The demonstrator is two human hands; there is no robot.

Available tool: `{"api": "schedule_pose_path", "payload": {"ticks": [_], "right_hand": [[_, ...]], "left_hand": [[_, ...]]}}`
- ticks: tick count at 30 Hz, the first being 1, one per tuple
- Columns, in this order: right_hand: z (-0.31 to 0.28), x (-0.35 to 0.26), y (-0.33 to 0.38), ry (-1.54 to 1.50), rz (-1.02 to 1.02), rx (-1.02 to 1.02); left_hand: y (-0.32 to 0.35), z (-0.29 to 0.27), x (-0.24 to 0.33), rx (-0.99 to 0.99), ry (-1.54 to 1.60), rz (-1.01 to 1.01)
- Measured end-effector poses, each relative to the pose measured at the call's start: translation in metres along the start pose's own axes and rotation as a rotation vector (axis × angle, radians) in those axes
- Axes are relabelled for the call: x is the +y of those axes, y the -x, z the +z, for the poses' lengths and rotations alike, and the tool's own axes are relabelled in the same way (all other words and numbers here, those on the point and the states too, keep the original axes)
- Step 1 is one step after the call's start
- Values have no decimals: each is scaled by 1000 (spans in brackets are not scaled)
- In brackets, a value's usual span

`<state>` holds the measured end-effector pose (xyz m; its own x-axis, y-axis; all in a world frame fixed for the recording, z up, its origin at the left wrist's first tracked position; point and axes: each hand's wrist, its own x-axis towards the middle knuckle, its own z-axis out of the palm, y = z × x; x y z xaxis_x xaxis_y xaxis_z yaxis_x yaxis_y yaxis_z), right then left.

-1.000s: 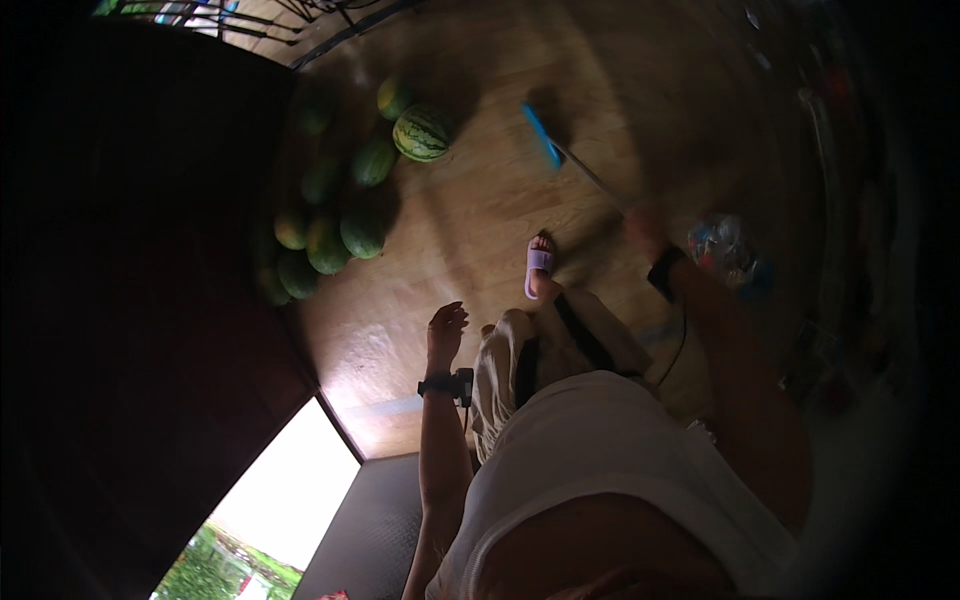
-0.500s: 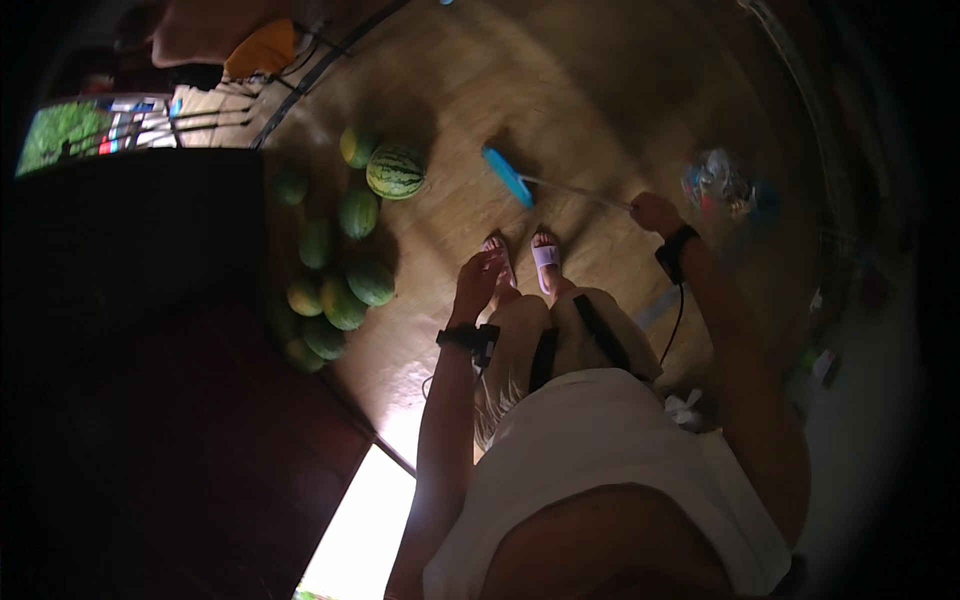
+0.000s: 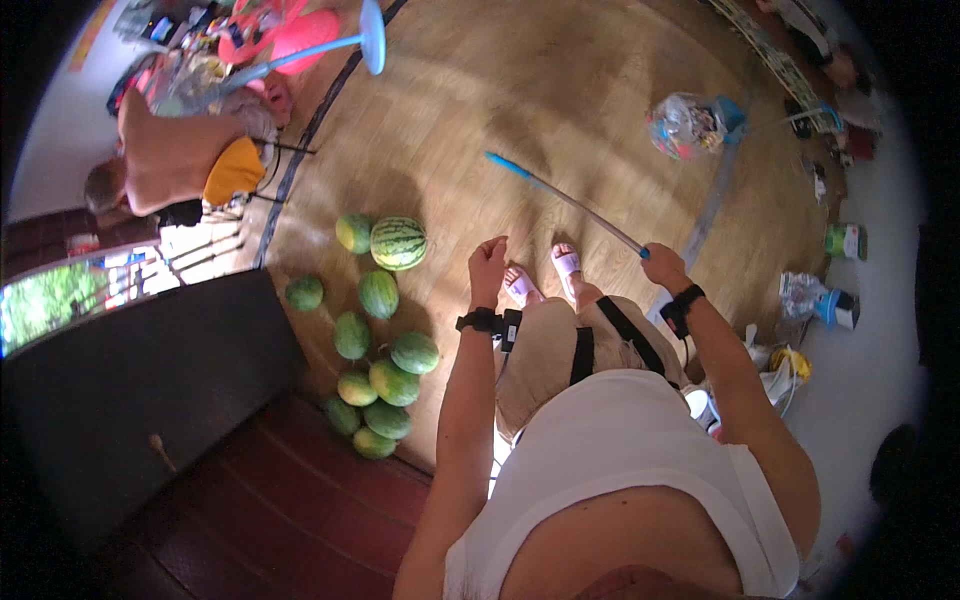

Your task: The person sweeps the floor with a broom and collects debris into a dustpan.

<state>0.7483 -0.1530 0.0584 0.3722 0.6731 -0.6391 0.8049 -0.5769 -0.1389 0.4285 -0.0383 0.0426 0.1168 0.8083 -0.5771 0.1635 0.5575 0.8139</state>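
Observation:
My right hand (image 3: 662, 266) is closed round the near end of a long grey pole with blue ends (image 3: 590, 210). The pole slants away to the left above the floor, its far blue tip ahead of my feet. My left hand (image 3: 487, 266) hangs above my left foot, its fingers loosely bent and partly apart, with nothing visible in it. To its left several green watermelons lie on the floor; a boldly striped watermelon (image 3: 398, 243) is the nearest of the far ones. I wear lilac slippers (image 3: 567, 262) and a black band on each wrist.
A clear plastic bag of rubbish (image 3: 685, 127) sits far right on the wood floor (image 3: 450, 110). A dark red seat (image 3: 290, 480) with a black back (image 3: 180, 390) fills the lower left. Another person (image 3: 180, 150) is at the upper left, near a blue fan (image 3: 372, 38) and red chairs (image 3: 305, 40).
The picture has brightened and the view has shifted, showing more of the room. The pole has turned in my right hand, so its blue far end looks narrower. My left hand stays empty.

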Motion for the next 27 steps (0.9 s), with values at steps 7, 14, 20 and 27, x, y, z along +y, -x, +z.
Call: {"api": "schedule_pose_path", "payload": {"ticks": [7,14,20,27], "right_hand": [[38,98,79,-294,114,95],[85,202,117,-513,417,75],[136,309,137,-647,595,322],[162,401,175,-895,530,184]], "left_hand": [[-18,45,37,-190,-34,113],[-14,203,91,-442,-121,104],[-2,370,107,-586,-266,140],[35,556,117,-729,-504,201]]}}
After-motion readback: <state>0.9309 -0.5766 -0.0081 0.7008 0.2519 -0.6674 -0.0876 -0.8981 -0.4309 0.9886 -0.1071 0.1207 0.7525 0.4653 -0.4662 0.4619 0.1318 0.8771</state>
